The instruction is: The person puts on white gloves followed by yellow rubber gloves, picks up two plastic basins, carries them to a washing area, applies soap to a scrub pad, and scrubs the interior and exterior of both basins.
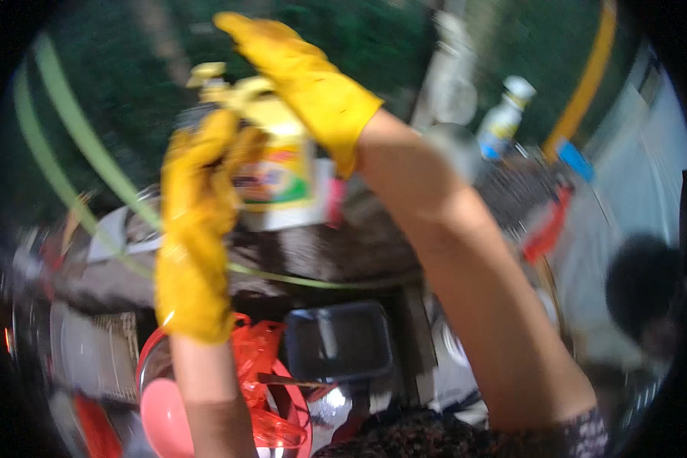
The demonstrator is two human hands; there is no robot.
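Note:
Both my hands wear yellow rubber gloves, and motion blurs them. My left hand (202,221) is raised left of centre with its fingers curled. What they close on, if anything, is hard to make out; a dark patch shows at the fingertips. Just beyond and right of it stands a yellow plastic jug (286,168) with a handle and a colourful label. Whether the left fingers touch the jug is unclear. Above that hand shows a yellow spray nozzle (208,76). My right hand (309,84) reaches over the jug's top, fingers stretched toward the upper left, holding nothing visible.
A white bottle with blue (504,118) stands far right, near a red item (549,225). Below lie a dark rectangular basin (340,340), a pink bowl (164,420) and red plastic bags (259,351). Pale green bands (91,145) cross the left. A ledge runs beneath the jug.

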